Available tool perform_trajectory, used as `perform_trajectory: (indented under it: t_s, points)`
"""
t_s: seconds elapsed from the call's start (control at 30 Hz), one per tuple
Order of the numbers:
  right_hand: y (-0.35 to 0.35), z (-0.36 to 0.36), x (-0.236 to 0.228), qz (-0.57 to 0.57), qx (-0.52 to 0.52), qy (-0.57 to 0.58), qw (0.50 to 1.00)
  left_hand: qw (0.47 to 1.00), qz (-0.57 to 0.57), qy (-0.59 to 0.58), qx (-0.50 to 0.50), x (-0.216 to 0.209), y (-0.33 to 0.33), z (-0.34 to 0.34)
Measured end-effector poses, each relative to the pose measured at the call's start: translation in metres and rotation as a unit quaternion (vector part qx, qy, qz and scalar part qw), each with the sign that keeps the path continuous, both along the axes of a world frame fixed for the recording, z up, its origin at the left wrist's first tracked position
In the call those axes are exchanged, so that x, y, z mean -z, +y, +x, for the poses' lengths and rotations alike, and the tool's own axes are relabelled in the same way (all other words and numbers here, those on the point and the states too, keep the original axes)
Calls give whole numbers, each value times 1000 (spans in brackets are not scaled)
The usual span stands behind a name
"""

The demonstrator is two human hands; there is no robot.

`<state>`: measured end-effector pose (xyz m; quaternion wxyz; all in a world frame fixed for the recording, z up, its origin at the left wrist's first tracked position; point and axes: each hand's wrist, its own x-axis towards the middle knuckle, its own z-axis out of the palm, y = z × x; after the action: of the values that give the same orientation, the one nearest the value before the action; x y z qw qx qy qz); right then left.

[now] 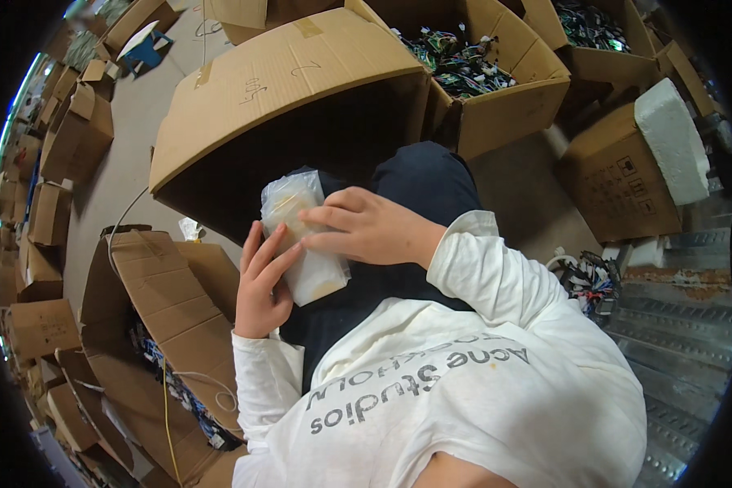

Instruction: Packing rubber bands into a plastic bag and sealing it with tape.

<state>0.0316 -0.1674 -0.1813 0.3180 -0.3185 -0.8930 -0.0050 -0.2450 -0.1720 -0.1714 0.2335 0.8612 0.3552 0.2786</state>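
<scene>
We see the left hand (262, 286) at the near left edge of a clear plastic packet (305, 272), its fingers slightly spread over the face and its thumb beside the edge, holding it with a loose bend. The packet, pale inside with yellowish patches, is tilted above the lap, in front of the dark trousers (427, 183). From its right, the right hand (370, 228) reaches across, half curled, fingertips against the packet's face; we cannot tell whether they pinch the film or only press it. We judge the step in hand to be working at the packet's wrapping or contents; the next move seems to call for a firm left hold while the right fingertips find a fold or edge.

Around us, cartons (77, 138) line the far left over a grey floor (130, 122), with a blue stool (142, 53) beyond. Nearer, a tall carton (167, 285) has bluish wires inside. A large carton (293, 73) gapes dark before the knees; to its right, another carton (512, 106) brims with cables (455, 69). Farther right we see white foam (671, 142) against a printed carton (618, 179), a wire bundle (594, 285) and ribbed metal (667, 350).
</scene>
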Motion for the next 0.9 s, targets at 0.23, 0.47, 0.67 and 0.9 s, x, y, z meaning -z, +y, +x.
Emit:
perform_trajectory:
  t_s: [0.23,0.47,0.67,0.9]
  points:
    - [2,2,4,-153,-57,111,980,998,-48,39,34,-15,7,8]
    - [-1,-2,4,-182,20,143,973,999,-30,-31,-27,5,16,18]
    - [1,-3,3,-227,22,172,958,992,2,-99,-83,14,22,25]
    - [8,-7,-1,-281,93,208,932,951,-161,-233,-126,23,25,33]
